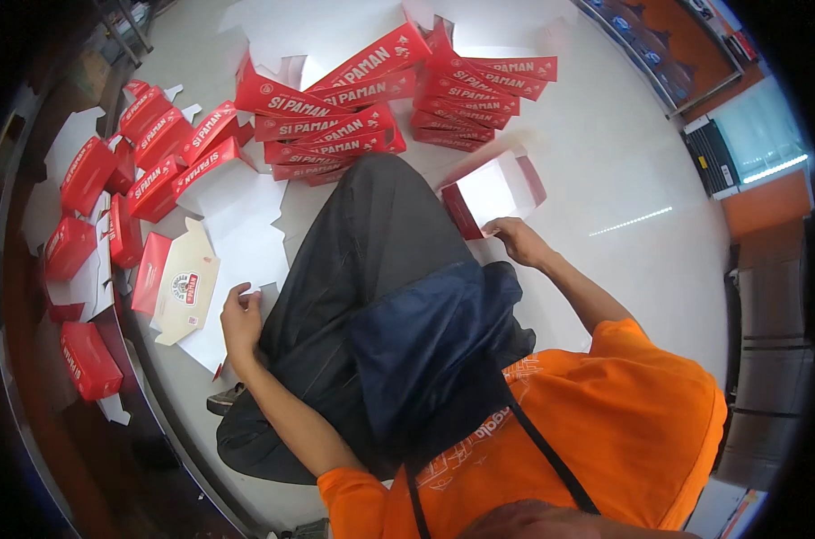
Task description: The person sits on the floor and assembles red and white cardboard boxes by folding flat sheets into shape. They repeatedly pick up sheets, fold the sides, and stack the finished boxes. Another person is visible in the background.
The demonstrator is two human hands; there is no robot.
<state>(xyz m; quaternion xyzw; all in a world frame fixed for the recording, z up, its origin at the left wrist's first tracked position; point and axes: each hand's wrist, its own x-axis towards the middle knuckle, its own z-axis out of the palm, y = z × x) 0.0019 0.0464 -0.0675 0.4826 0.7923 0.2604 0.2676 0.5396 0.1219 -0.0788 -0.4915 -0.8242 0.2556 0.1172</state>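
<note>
Your right hand pinching the open red box beside your knee, left hand fingers curled on the flat white carton sheet on the knee's other side

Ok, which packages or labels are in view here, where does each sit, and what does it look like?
Open carton: on the floor at the right hand, red outside, white inside.
Flat carton blank: by the left hand, cream, with a round red-and-white label.
Flat carton stack: ahead of the knee, long red pieces with white lettering.
Folded red boxes: far left, closed, rectangular.
</note>
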